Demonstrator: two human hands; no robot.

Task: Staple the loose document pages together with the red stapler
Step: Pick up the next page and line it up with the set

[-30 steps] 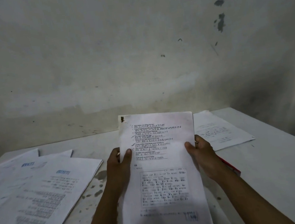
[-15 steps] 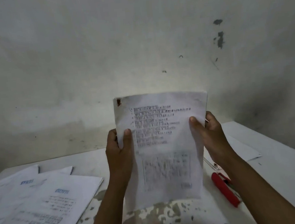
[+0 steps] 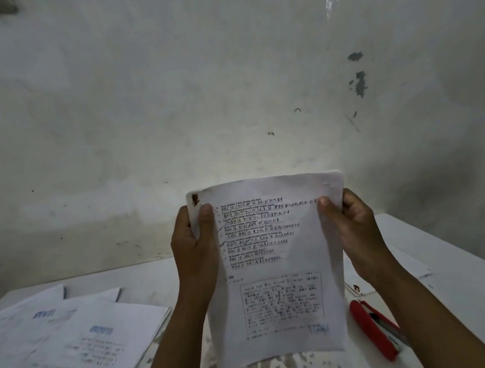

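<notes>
I hold the document pages (image 3: 275, 269) upright above the table, printed and handwritten side facing me, with a brown rust mark at the top left corner. My left hand (image 3: 195, 246) grips their left edge, thumb on the front. My right hand (image 3: 354, 232) grips the right edge near the top, thumb on the front as well. The red stapler (image 3: 372, 329) lies flat on the table below my right forearm, untouched and partly hidden by that arm.
Several printed sheets (image 3: 65, 346) with blue headings are spread over the table's left side. More white paper (image 3: 415, 265) lies behind my right hand. The white table (image 3: 464, 282) has worn, flaking patches near the front. A stained wall stands close behind.
The pages have been lifted off the table and stood upright, then held a little higher. Both hands slid up the edges toward the top. The stapler has come into view.
</notes>
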